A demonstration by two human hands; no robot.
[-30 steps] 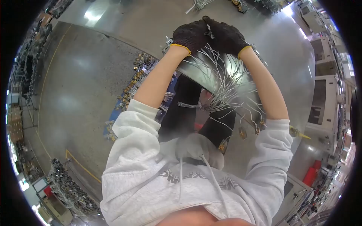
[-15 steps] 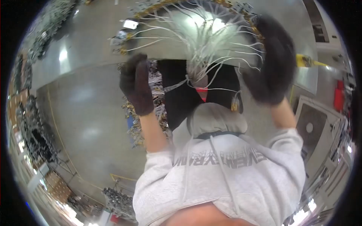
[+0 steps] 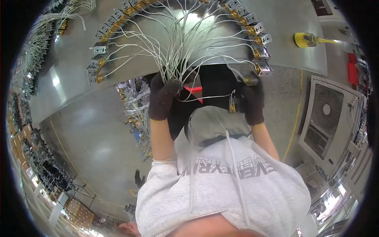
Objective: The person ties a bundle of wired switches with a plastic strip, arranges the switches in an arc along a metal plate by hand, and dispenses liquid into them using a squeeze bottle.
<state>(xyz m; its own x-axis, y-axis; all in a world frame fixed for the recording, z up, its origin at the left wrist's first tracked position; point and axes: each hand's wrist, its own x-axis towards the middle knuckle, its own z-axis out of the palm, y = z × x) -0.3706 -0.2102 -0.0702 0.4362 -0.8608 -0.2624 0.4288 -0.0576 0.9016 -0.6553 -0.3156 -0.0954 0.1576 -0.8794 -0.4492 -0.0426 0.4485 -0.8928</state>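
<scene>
My left hand [image 3: 162, 96], in a dark glove, closes round the gathered end of a bundle of white wires [image 3: 175, 55] at the table's front edge. The wires fan out to several small metal boxes with brass-coloured fittings [image 3: 257, 28], set in an arc on the table. My right hand [image 3: 252, 100], also gloved and a little blurred, has its fingers closed at a metal box on a wire [image 3: 250, 80], just off the table edge. Another wired brass-coloured piece [image 3: 232, 104] hangs between my hands, in front of my lap.
The metal table [image 3: 59, 89] spans the front. A yellow bottle with a long nozzle [image 3: 307, 40] lies at right, and more wire bundles [image 3: 39, 51] at far left. Wired parts [image 3: 138, 106] hang below the edge. A fan unit [image 3: 325, 110] stands right. A co-worker's gloved hand [image 3: 139, 179] shows behind.
My left hand has moved right onto the wire bundle and closed round it. My right hand has come down and inward from the arc to the wired box near the edge.
</scene>
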